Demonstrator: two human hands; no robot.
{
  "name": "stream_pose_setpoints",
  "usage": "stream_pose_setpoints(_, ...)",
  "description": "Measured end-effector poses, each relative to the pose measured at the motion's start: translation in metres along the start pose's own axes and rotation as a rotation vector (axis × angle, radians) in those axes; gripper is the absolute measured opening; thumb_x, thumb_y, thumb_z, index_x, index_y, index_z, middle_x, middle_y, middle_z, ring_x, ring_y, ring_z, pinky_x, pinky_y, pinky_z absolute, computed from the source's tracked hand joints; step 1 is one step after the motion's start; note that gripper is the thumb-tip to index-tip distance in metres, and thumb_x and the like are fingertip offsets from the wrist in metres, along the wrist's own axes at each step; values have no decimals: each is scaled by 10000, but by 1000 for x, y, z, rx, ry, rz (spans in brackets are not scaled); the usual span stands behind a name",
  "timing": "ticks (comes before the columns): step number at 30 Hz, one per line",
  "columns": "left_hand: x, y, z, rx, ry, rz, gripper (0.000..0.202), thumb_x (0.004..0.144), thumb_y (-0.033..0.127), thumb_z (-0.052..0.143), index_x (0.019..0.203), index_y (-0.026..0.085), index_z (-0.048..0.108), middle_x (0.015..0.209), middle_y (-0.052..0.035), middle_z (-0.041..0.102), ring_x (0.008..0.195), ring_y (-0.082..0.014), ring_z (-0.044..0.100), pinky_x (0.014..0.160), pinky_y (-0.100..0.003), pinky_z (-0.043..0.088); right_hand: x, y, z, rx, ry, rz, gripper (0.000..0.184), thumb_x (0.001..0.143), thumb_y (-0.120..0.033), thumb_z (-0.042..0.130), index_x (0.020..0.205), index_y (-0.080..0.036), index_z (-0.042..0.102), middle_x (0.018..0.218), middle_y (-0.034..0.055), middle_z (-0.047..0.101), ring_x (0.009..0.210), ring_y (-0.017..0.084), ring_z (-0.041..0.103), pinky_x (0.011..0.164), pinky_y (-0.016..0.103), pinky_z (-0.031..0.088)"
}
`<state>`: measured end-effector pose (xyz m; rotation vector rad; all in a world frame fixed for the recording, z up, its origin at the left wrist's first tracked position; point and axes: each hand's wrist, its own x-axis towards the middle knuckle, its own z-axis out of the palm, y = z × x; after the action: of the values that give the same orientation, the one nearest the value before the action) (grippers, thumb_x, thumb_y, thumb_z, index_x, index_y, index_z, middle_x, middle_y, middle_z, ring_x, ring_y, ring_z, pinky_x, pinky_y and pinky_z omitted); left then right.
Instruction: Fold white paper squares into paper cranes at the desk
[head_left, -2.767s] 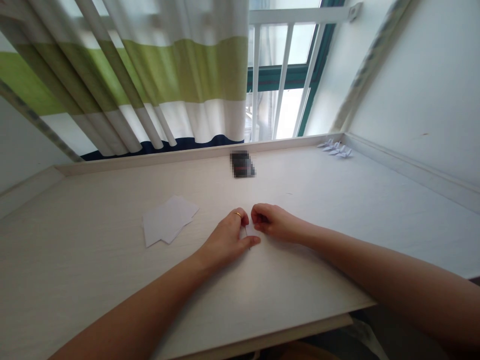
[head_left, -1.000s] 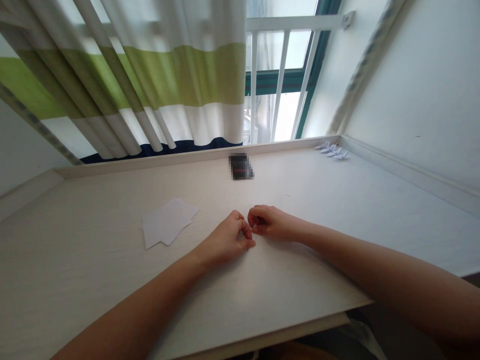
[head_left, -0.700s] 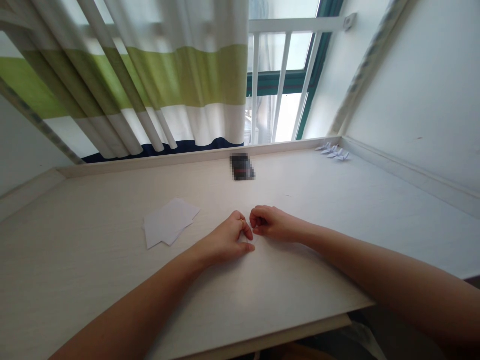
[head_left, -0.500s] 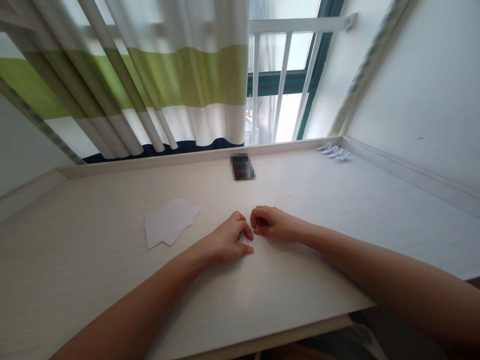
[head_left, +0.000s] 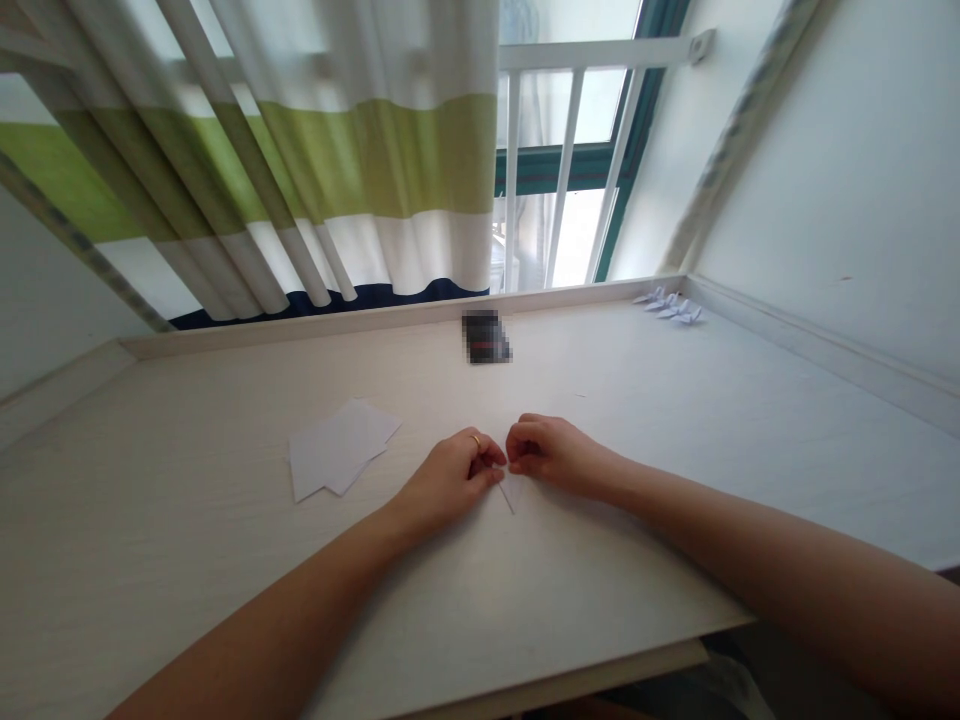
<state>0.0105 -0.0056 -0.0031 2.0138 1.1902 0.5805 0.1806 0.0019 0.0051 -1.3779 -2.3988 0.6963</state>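
Note:
Near the middle of the white table, a small folded piece of white paper (head_left: 511,492) points toward me, partly hidden by my fingers. My left hand (head_left: 465,468), with a ring on one finger, pinches its left side between thumb and fingertips. From the right, my right hand (head_left: 544,447) has its fingers curled and its fingertips closed on the paper's upper part. Both sets of fingertips almost meet. To the left of my left hand lie several loose sheets of white paper (head_left: 337,450), overlapping one another.
A dark, blurred-out object (head_left: 486,337) lies near the table's back ledge. Several small folded white paper figures (head_left: 670,305) stand in the far right corner. Behind the white table (head_left: 225,560) hang a striped curtain (head_left: 405,150) and a white railing (head_left: 570,150).
My left thumb and fingers have moved up along the folded paper, so its lower point now shows. My right hand has shifted slightly right. The sheets lie as before.

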Motion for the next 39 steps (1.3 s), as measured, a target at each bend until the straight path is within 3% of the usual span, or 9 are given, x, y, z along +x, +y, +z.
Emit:
stream_pose_setpoints(6,3,1,1,-33,11,-70,270,667,243,550,926,170,562,641,26,526,554,-106,474,544,-236,379,-4,-7,0,-83,68,132,149,686,-209,611,818,-150,574,878,70,550,813,175,507,701,270,365)
stream_pose_setpoints(13,2,6,-1,23,19,-95,247,666,242,553,900,170,594,697,3,558,606,-126,497,575,-244,383,-1,-5,5,-35,65,208,147,672,-187,616,802,-147,561,858,60,564,795,166,509,702,272,358)
stream_pose_setpoints(21,3,6,0,85,43,-100,185,653,273,565,798,161,594,684,5,505,607,-124,469,559,-237,364,-2,-10,5,-33,50,180,90,679,-118,561,749,-150,513,729,22,555,699,141,472,637,251,332)
stream_pose_setpoints(27,4,4,-1,57,42,-129,181,631,312,590,727,160,568,603,31,464,551,-109,436,513,-225,338,-2,-10,1,-26,18,101,85,678,-122,554,754,-149,528,674,5,555,628,119,473,595,233,330)
stream_pose_setpoints(32,6,5,-1,42,37,-129,121,632,263,583,692,159,562,555,44,445,521,-98,414,497,-220,320,0,0,-5,-58,-39,-86,75,683,-115,560,747,-137,591,727,30,583,668,129,497,616,234,361)
stream_pose_setpoints(39,4,0,0,59,17,19,35,675,200,556,676,166,562,598,33,487,533,-91,430,511,-213,346,2,12,-14,51,-134,-287,115,699,-59,551,727,-122,643,777,40,596,700,114,534,678,221,408)
